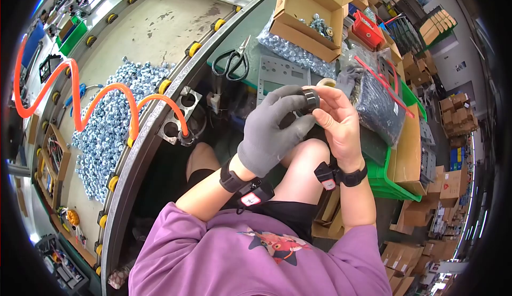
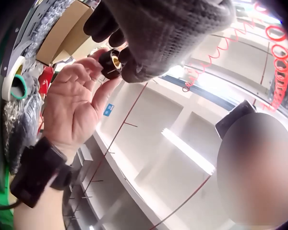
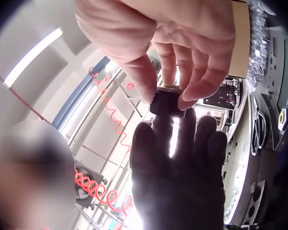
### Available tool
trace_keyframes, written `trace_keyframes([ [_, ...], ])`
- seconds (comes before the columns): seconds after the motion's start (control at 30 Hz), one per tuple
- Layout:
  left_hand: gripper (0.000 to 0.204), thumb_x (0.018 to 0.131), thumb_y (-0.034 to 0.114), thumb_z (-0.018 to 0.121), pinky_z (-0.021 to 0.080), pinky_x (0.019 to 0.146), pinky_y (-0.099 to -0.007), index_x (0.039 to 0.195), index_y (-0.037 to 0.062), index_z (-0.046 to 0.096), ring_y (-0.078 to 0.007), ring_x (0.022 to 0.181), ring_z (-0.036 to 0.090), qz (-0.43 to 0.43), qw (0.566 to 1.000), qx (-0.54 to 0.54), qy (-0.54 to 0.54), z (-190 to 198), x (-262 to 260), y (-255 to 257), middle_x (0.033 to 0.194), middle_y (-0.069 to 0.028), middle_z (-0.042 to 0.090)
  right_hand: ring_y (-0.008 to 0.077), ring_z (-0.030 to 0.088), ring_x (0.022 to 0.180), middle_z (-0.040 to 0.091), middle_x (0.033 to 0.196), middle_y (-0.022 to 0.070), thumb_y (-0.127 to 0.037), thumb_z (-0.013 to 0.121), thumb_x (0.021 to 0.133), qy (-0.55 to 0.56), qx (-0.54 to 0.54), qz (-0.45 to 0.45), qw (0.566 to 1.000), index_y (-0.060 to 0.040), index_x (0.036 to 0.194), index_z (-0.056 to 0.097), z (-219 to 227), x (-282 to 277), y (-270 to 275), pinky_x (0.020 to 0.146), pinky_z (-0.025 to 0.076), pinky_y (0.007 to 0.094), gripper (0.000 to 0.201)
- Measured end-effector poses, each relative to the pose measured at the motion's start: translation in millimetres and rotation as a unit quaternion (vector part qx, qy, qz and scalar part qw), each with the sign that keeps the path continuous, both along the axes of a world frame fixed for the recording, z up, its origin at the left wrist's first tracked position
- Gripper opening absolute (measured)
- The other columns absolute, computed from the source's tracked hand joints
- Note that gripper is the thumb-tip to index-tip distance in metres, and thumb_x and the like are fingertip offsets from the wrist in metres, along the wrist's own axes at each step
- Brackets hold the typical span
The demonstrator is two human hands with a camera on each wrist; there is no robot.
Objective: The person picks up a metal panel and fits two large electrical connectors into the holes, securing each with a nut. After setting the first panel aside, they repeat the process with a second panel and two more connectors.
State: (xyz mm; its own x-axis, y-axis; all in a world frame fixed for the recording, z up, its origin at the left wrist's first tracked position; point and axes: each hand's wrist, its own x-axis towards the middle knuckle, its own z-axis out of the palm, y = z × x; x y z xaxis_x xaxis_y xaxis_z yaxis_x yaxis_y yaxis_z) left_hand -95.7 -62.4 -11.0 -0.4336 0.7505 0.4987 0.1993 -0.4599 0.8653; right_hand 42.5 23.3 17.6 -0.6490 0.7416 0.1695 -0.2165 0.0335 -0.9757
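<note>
Both hands meet at a small black round part [image 1: 310, 99], held up in front of the lap. In the left wrist view the part [image 2: 110, 63] shows a brass-coloured inside. The left hand [image 1: 274, 130] wears a grey glove and grips the part from the left with its fingertips. The bare right hand [image 1: 338, 125] pinches it between thumb and fingers from the other side. In the right wrist view the black part [image 3: 166, 102] sits between the right thumb and fingers, with gloved fingertips at its lower side.
Black scissors [image 1: 232, 64] and a perforated grey metal plate [image 1: 277, 74] lie on the green bench. An open cardboard box [image 1: 306, 21] holds metal pieces. Many small metal parts [image 1: 114, 114] are heaped on the left-hand worktop, crossed by an orange coiled hose [image 1: 74, 90]. A green crate [image 1: 386, 181] stands right.
</note>
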Motion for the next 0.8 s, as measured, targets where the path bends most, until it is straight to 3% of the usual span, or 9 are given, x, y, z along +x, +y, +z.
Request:
trace_keyframes([
  [0.13,0.025,0.077,0.003,0.07,0.054,0.073,-0.0263,0.102,0.0004,0.068,-0.0154,0.089,0.065,-0.006,1.0,-0.001,-0.005,-2.4,4.4,10.2,0.115,-0.0119,0.062,0.0098,0.061,0.078,0.064,0.101,0.0062,-0.025,0.056,0.098,-0.013,0.046,-0.05,0.998,-0.0011,0.111,0.06,0.5,-3.3,4.6,0.069,0.05,0.0229,0.027],
  [0.23,0.023,0.075,0.002,0.071,0.054,0.073,-0.0281,0.098,0.0008,0.068,-0.0192,0.089,0.066,0.024,0.998,0.037,0.033,-9.8,10.3,20.8,0.111,-0.0125,0.063,0.0076,0.045,0.043,0.05,0.062,-0.0025,-0.034,0.054,0.098,-0.114,-0.031,-0.118,0.986,-0.0059,0.09,0.058,-2.4,-8.2,16.9,0.039,0.034,0.0223,0.03],
  [0.37,0.024,0.072,0.003,0.072,0.053,0.073,-0.0312,0.095,0.0013,0.068,-0.0255,0.089,0.066,0.102,0.981,0.079,0.142,-11.4,10.0,31.0,0.108,-0.0135,0.064,0.0054,0.046,0.047,0.051,0.061,-0.0036,-0.029,0.057,0.097,-0.109,-0.095,-0.07,0.987,-0.0057,0.09,0.058,-0.2,-9.5,23.1,0.043,0.035,0.0211,0.025],
  [0.4,0.025,0.072,0.004,0.072,0.053,0.074,-0.0314,0.097,0.0014,0.067,-0.0254,0.089,0.066,0.115,0.978,0.087,0.151,-11.7,9.8,32.1,0.108,-0.0136,0.064,0.0057,0.049,0.052,0.055,0.066,-0.0024,-0.027,0.058,0.097,-0.099,0.009,-0.112,0.989,-0.0041,0.091,0.058,-2.9,-17.5,18.7,0.047,0.038,0.0209,0.024],
  [0.5,0.024,0.086,0.009,0.062,0.053,0.077,-0.0293,0.107,-0.0039,0.063,-0.0188,0.09,0.065,-0.117,0.969,-0.048,-0.214,-8.2,-0.7,30.3,0.107,-0.0126,0.064,0.0087,0.058,0.068,0.062,0.077,0.0033,-0.02,0.063,0.094,-0.122,0.287,-0.169,0.935,-0.0015,0.101,0.058,-9.5,-18.6,17.2,0.06,0.045,0.0215,0.02],
  [0.57,0.032,0.097,0.018,0.05,0.055,0.074,-0.0282,0.114,-0.0083,0.055,-0.0197,0.086,0.064,-0.315,0.818,-0.05,-0.479,-21.8,-8.9,39.6,0.103,-0.0154,0.064,0.0143,0.061,0.07,0.062,0.079,0.0073,-0.019,0.068,0.089,-0.126,0.465,-0.122,0.868,-0.0031,0.108,0.057,-9.3,-10.3,27.5,0.064,0.048,0.0256,0.027],
  [0.7,0.034,0.098,0.022,0.05,0.055,0.071,-0.0285,0.115,-0.0075,0.054,-0.0195,0.078,0.062,-0.366,0.72,-0.023,-0.59,-27.9,-19.6,45.0,0.102,-0.0142,0.064,0.0192,0.056,0.07,0.056,0.101,0.0118,-0.013,0.073,0.08,-0.326,0.521,-0.228,0.755,-0.005,0.127,0.049,-26.5,13.8,81.0,0.066,0.048,0.0295,0.053],
  [0.73,0.034,0.098,0.022,0.05,0.055,0.071,-0.0285,0.115,-0.0075,0.054,-0.0195,0.078,0.062,-0.367,0.721,-0.025,-0.588,-28.3,-18.7,47.4,0.102,-0.0142,0.064,0.0136,0.051,0.07,0.055,0.105,0.0098,-0.018,0.075,0.08,-0.266,0.369,-0.226,0.862,-0.005,0.133,0.046,-45.6,25.3,95.9,0.065,0.046,0.0264,0.062],
  [0.8,0.031,0.099,0.019,0.049,0.054,0.072,-0.0271,0.114,-0.0069,0.054,-0.0185,0.081,0.062,-0.348,0.744,-0.045,-0.569,-34.4,-11.7,57.5,0.102,-0.0131,0.063,0.0091,0.046,0.071,0.054,0.109,0.0059,-0.023,0.078,0.079,-0.167,0.314,-0.217,0.909,-0.0048,0.134,0.046,-13.2,2.1,59.5,0.063,0.043,0.0225,0.065],
])
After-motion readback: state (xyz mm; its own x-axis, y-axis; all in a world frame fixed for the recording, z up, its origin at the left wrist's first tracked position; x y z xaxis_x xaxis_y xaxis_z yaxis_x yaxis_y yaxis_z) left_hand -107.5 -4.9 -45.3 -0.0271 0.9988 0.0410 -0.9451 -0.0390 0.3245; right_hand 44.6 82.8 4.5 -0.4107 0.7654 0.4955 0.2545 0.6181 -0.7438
